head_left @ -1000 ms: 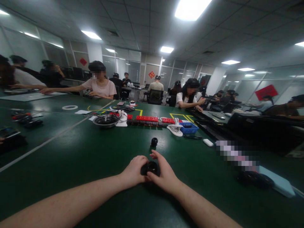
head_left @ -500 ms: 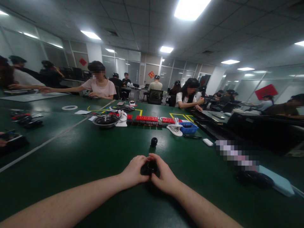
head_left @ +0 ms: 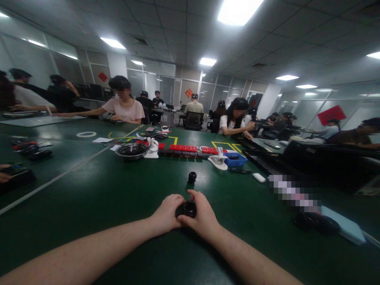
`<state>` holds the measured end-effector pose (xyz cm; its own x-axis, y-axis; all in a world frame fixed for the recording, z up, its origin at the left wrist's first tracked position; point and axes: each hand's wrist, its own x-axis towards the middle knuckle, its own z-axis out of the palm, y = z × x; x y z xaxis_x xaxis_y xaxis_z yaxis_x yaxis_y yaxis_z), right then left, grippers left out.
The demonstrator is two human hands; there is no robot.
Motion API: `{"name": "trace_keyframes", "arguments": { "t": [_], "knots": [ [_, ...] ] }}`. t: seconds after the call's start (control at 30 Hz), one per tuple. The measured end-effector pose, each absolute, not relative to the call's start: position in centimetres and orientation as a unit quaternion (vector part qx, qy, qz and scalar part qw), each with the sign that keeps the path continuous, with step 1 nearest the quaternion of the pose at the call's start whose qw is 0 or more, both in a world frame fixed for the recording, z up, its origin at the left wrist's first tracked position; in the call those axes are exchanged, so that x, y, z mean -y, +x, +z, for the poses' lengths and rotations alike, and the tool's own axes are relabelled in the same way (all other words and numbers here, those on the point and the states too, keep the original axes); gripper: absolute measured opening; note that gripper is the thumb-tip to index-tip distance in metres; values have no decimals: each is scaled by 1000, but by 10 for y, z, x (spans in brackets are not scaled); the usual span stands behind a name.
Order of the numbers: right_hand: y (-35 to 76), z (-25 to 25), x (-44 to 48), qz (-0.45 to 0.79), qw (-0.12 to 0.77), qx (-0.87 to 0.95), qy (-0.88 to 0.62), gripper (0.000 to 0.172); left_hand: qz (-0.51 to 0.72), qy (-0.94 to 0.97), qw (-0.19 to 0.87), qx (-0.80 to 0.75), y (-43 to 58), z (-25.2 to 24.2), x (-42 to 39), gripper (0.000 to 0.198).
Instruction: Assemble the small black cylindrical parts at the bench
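Left hand (head_left: pixel 167 213) is holding black part (head_left: pixel 189 210) on its left, right hand (head_left: pixel 204 212) on its right; likely feeling light, stiff, slick, probably gripping best round its outside.

One camera, worn on the head, looks forward and down across the green table (head_left: pixel 97 202), close above the left hand (head_left: pixel 168 212) and the right hand (head_left: pixel 205 213), which show at the lower middle; its wide view, stretched toward the edges, takes in people (head_left: pixel 126 109) seated beyond, the glass wall (head_left: pixel 135 82) far back, and the ceiling (head_left: pixel 168 33) overhead
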<state>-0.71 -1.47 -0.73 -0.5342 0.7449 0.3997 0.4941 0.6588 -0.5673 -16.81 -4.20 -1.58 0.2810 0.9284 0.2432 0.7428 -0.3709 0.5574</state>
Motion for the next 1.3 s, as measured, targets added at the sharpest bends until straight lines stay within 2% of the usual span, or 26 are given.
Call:
{"name": "trace_keyframes", "arguments": {
  "t": [0.23,0.4,0.63,0.9,1.07,1.3],
  "knots": [
    [-2,0,16,215,302,879,-299,53,275,773,183,-541,-167,-13,43,39],
    [5,4,17,253,291,885,-262,63,276,778,179,-536,-167,-15,43,44],
    [-4,-3,16,211,302,858,-359,65,267,784,169,-534,-167,-13,43,36],
    [-4,7,19,165,261,893,-326,45,261,777,172,-547,-167,-15,43,39],
    [5,22,19,216,216,911,-276,43,261,779,174,-543,-167,-13,44,45],
    [16,36,19,283,204,900,-262,33,259,786,169,-535,-168,-12,45,45]
  ]
}}
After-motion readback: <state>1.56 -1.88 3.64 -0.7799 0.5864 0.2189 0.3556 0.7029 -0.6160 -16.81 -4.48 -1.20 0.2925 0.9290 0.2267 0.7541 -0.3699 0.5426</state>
